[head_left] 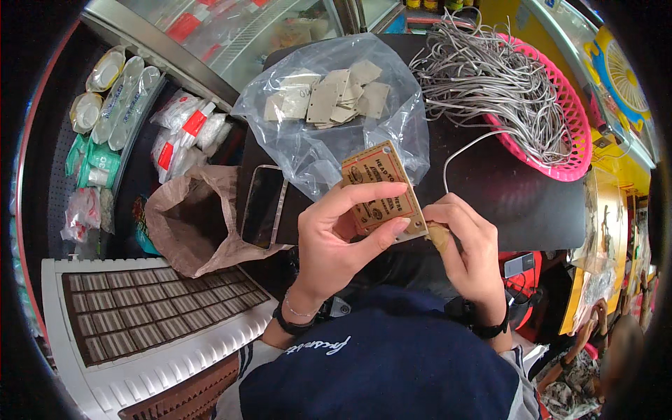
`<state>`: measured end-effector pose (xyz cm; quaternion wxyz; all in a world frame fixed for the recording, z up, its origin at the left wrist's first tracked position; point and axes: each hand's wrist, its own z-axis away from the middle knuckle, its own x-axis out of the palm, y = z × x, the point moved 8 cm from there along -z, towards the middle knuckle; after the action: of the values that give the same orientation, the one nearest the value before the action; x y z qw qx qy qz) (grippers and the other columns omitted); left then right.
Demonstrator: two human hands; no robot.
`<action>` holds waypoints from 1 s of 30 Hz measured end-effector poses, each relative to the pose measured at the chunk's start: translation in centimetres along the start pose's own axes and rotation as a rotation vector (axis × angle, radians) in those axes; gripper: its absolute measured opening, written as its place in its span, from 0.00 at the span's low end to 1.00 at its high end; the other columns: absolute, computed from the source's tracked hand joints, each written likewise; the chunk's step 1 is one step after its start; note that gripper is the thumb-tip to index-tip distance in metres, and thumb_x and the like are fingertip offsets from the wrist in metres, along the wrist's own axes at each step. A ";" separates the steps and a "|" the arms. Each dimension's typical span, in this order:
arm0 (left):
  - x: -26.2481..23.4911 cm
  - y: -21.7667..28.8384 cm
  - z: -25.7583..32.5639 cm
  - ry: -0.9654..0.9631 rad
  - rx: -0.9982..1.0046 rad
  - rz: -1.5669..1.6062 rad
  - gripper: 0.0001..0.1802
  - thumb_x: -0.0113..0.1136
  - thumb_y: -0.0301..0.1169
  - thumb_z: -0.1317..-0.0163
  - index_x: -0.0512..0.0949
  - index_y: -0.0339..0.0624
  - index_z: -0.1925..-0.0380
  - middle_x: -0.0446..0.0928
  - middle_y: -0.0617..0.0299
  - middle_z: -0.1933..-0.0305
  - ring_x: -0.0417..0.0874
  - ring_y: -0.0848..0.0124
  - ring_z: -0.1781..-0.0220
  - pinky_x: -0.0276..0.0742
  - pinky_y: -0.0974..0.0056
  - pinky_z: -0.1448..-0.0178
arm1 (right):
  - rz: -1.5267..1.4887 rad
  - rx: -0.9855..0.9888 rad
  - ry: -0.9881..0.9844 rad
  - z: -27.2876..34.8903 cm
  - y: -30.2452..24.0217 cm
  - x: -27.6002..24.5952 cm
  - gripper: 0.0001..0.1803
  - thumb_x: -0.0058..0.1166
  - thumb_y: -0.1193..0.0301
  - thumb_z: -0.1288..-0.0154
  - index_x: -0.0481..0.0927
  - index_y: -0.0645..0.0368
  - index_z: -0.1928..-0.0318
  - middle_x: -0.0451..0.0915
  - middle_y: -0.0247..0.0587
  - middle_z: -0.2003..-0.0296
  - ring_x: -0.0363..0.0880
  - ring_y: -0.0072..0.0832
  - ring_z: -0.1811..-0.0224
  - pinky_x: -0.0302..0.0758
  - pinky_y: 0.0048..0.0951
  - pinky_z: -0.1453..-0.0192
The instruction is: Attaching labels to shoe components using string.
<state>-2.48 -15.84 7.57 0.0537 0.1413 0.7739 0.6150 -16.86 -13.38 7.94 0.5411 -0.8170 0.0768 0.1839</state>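
My left hand (pixel 343 234) is closed around a tan printed card tag (pixel 381 183), thumb in front and fingers behind. The tag is tilted, with a red border line and small holes at its corners; whether it is one card or a few together I cannot tell. At the tag's lower right corner my right hand (pixel 465 245) pinches the end of a grey cord (pixel 456 155). Tan tape covers one of its fingertips. That cord runs back to a tangled pile of grey cords (pixel 490 84). Beyond my hands, a clear plastic bag (pixel 280 150) holds several greyish cards (pixel 329 94).
A pink plastic basket (pixel 577 133) carries the cord pile on the dark table (pixel 518 217). A phone (pixel 264 206) and an open brown bag (pixel 164 210) lie to the left. A white slatted unit (pixel 168 378) stands lower left. Another person's hands show at the far lower right.
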 end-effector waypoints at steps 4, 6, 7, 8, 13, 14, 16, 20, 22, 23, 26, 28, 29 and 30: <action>0.2 0.1 0.0 -0.020 -0.008 -0.018 0.18 0.64 0.17 0.46 0.77 0.32 0.54 0.77 0.58 0.54 0.79 0.74 0.54 0.77 0.69 0.50 | -0.023 -0.041 -0.029 -0.1 -0.1 -0.2 0.12 0.50 0.84 0.50 0.76 0.65 0.62 0.73 0.47 0.69 0.75 0.43 0.67 0.72 0.35 0.63; 0.1 0.0 -0.1 -0.022 -0.003 -0.049 0.20 0.65 0.17 0.49 0.75 0.31 0.54 0.79 0.49 0.53 0.80 0.70 0.53 0.76 0.66 0.47 | 0.042 -0.068 -0.024 -0.1 -0.2 -0.2 0.12 0.50 0.84 0.50 0.76 0.65 0.63 0.73 0.46 0.69 0.75 0.43 0.67 0.72 0.34 0.63; 0.1 0.0 -0.1 -0.022 -0.004 -0.049 0.20 0.65 0.17 0.49 0.75 0.31 0.54 0.79 0.49 0.53 0.80 0.70 0.53 0.76 0.66 0.47 | 0.109 -0.098 -0.019 -0.2 -0.4 -0.2 0.12 0.51 0.84 0.51 0.76 0.64 0.63 0.74 0.46 0.69 0.75 0.42 0.67 0.72 0.33 0.62; 0.1 -0.1 0.0 -0.018 -0.014 -0.041 0.20 0.65 0.17 0.49 0.75 0.31 0.54 0.79 0.49 0.53 0.80 0.70 0.53 0.76 0.67 0.47 | 0.108 -0.097 -0.019 -0.2 -0.5 -0.3 0.12 0.51 0.84 0.51 0.76 0.64 0.63 0.74 0.46 0.69 0.75 0.42 0.67 0.72 0.33 0.62; 0.2 0.1 0.0 -0.028 -0.031 -0.007 0.20 0.66 0.17 0.49 0.75 0.31 0.54 0.78 0.49 0.53 0.80 0.70 0.53 0.76 0.67 0.47 | -0.174 -0.071 -0.044 -0.1 0.2 -0.3 0.10 0.52 0.82 0.48 0.77 0.64 0.62 0.74 0.44 0.71 0.74 0.37 0.69 0.70 0.29 0.63; 0.4 0.2 0.0 -0.046 -0.027 0.009 0.20 0.66 0.17 0.49 0.75 0.31 0.54 0.78 0.49 0.53 0.80 0.70 0.53 0.76 0.66 0.47 | -0.174 -0.070 -0.044 0.0 0.7 -0.2 0.10 0.52 0.82 0.48 0.77 0.64 0.62 0.74 0.44 0.71 0.74 0.37 0.69 0.70 0.29 0.63; 0.7 0.3 0.0 -0.064 -0.023 0.024 0.20 0.66 0.17 0.49 0.75 0.31 0.54 0.78 0.49 0.52 0.80 0.69 0.53 0.76 0.66 0.47 | -0.405 -0.027 -0.093 0.2 1.7 0.5 0.07 0.50 0.80 0.42 0.77 0.64 0.62 0.75 0.41 0.70 0.73 0.28 0.70 0.69 0.25 0.65; 1.0 0.3 0.0 -0.090 -0.017 0.027 0.19 0.65 0.16 0.49 0.75 0.30 0.54 0.78 0.49 0.52 0.80 0.69 0.52 0.77 0.65 0.47 | -0.707 0.114 -0.163 0.7 3.2 1.8 0.06 0.46 0.79 0.37 0.76 0.65 0.61 0.76 0.37 0.68 0.72 0.21 0.70 0.69 0.22 0.66; 0.9 0.2 0.0 -0.094 -0.004 0.014 0.19 0.65 0.16 0.48 0.75 0.30 0.54 0.78 0.49 0.52 0.80 0.69 0.52 0.77 0.65 0.47 | -0.759 0.213 -0.208 1.0 4.1 2.4 0.06 0.45 0.79 0.34 0.76 0.64 0.60 0.75 0.36 0.66 0.70 0.17 0.70 0.68 0.20 0.66; 0.7 0.2 0.0 -0.073 -0.004 -0.005 0.19 0.64 0.16 0.48 0.75 0.30 0.54 0.78 0.50 0.53 0.80 0.69 0.52 0.77 0.66 0.47 | -0.759 0.214 -0.207 0.9 3.9 2.3 0.06 0.45 0.79 0.34 0.76 0.64 0.60 0.75 0.36 0.66 0.70 0.17 0.70 0.68 0.20 0.66; 0.5 0.0 -0.1 -0.047 -0.009 -0.032 0.19 0.64 0.15 0.48 0.75 0.30 0.54 0.78 0.52 0.54 0.80 0.70 0.53 0.77 0.67 0.48 | -0.539 0.152 -0.182 0.6 2.9 2.0 0.07 0.44 0.80 0.34 0.74 0.65 0.57 0.75 0.36 0.64 0.71 0.18 0.70 0.69 0.19 0.65; 0.5 0.0 -0.2 -0.041 -0.012 -0.041 0.19 0.63 0.15 0.48 0.75 0.30 0.54 0.78 0.53 0.54 0.80 0.71 0.53 0.78 0.68 0.49 | -0.591 0.208 0.026 0.9 3.1 1.7 0.10 0.42 0.82 0.34 0.71 0.66 0.53 0.77 0.37 0.64 0.72 0.19 0.71 0.71 0.21 0.64; 0.4 0.0 -0.2 -0.020 -0.015 -0.078 0.19 0.63 0.15 0.48 0.75 0.30 0.54 0.78 0.54 0.54 0.80 0.72 0.53 0.78 0.68 0.50 | -0.590 0.208 0.026 0.9 2.9 2.0 0.10 0.42 0.82 0.34 0.71 0.66 0.53 0.77 0.37 0.64 0.72 0.19 0.71 0.71 0.21 0.64; 0.3 0.0 -0.3 0.001 -0.017 -0.115 0.19 0.63 0.14 0.47 0.75 0.30 0.54 0.78 0.55 0.54 0.80 0.72 0.54 0.78 0.69 0.50 | -0.626 0.184 0.091 1.0 2.7 1.6 0.12 0.42 0.83 0.34 0.70 0.67 0.51 0.77 0.39 0.64 0.73 0.20 0.70 0.72 0.22 0.64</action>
<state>-2.82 -16.01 7.70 0.0898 0.0958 0.7756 0.6174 -16.45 -13.43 4.68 0.6388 -0.7561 -0.1378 -0.0357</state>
